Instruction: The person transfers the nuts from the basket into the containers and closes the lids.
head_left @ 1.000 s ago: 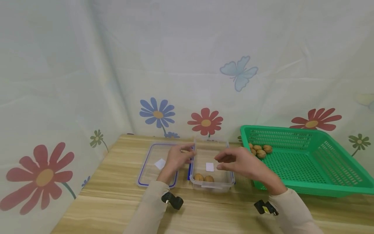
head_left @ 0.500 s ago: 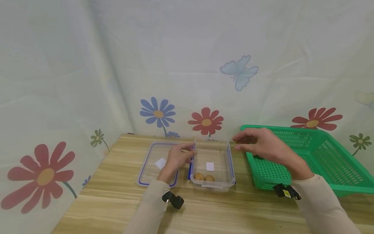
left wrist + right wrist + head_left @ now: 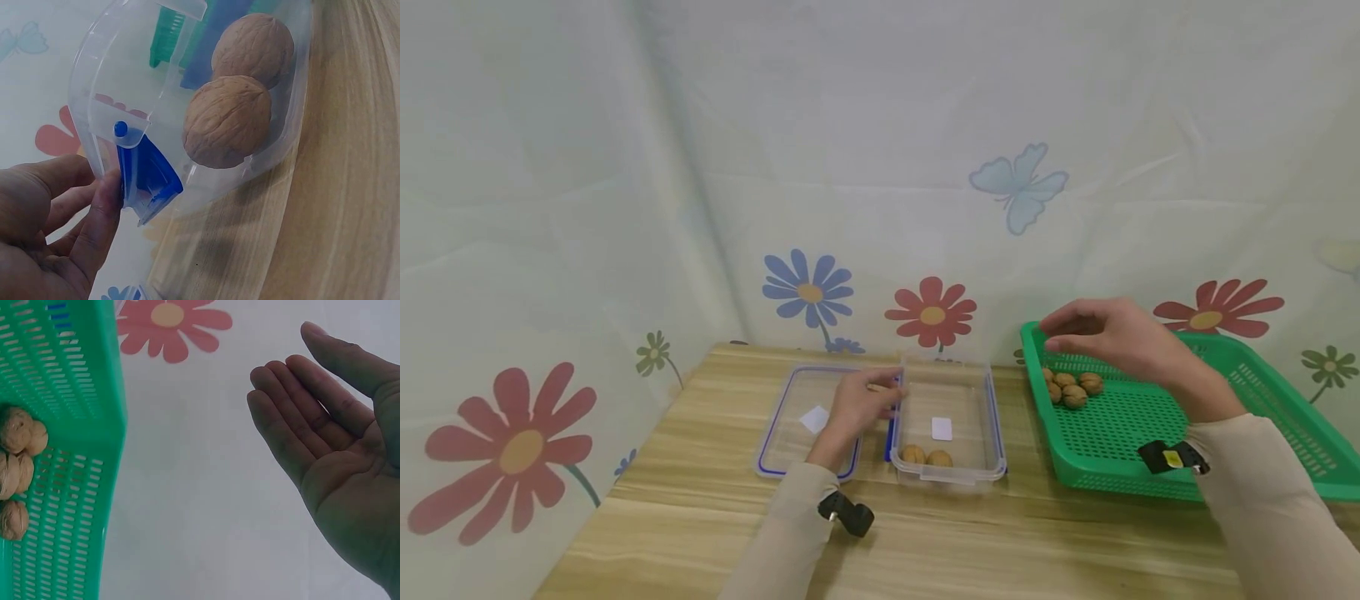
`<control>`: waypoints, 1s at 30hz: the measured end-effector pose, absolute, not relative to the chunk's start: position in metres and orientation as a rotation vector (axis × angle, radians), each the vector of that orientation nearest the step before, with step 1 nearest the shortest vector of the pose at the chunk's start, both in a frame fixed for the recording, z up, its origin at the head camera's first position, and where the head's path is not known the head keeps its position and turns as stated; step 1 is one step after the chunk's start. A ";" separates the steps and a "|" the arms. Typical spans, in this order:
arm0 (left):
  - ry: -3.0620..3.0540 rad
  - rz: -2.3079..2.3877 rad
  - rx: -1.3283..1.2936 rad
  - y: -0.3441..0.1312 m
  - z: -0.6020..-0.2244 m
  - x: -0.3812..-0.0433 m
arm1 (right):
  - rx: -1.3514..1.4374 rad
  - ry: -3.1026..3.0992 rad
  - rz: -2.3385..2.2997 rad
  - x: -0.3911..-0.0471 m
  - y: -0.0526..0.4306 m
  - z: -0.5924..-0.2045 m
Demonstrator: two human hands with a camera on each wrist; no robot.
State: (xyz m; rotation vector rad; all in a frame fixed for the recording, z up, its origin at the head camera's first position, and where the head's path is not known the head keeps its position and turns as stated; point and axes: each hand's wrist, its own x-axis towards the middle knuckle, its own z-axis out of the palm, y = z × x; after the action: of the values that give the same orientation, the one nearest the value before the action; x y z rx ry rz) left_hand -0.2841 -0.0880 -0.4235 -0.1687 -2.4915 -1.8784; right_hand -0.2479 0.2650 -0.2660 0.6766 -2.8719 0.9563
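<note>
My left hand [image 3: 859,403] grips the left wall of a clear plastic food container [image 3: 946,476], fingers and thumb right beside its blue latch [image 3: 149,176]. Inside the container lie two walnuts [image 3: 227,122] at the near end, and a small white label [image 3: 942,429] shows on its bottom. My right hand [image 3: 1120,340] hovers over the left side of a green basket [image 3: 1120,482], its palm bare and its fingers gently bent. Several more walnuts [image 3: 1074,396] cluster in the basket's left corner, below that hand.
A clear lid with a blue seal [image 3: 767,433] lies flat to the left of the container, partly behind the left hand. A flowered curtain [image 3: 865,167] hangs behind the wooden table [image 3: 970,542]. The basket stands to the container's right.
My right hand has moved right and up, from over the container to over the basket. The basket's walnuts show again from behind it. My left hand stays at the container wall.
</note>
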 end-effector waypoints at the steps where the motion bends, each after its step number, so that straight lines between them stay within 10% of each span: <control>1: -2.490 -1.881 -0.168 -0.088 -0.423 -0.284 | 0.669 -2.873 0.950 -0.250 0.268 -0.266; 30: -2.473 -1.902 -0.179 -0.088 -0.421 -0.280 | 0.533 -2.983 0.955 -0.294 0.321 -0.304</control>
State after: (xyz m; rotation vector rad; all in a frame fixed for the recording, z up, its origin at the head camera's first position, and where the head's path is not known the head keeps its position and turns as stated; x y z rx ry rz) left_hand -0.2797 -0.0883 -0.4207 -0.1790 -2.4725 -1.9024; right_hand -0.2939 0.3214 -0.3045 0.5335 -2.9828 0.9547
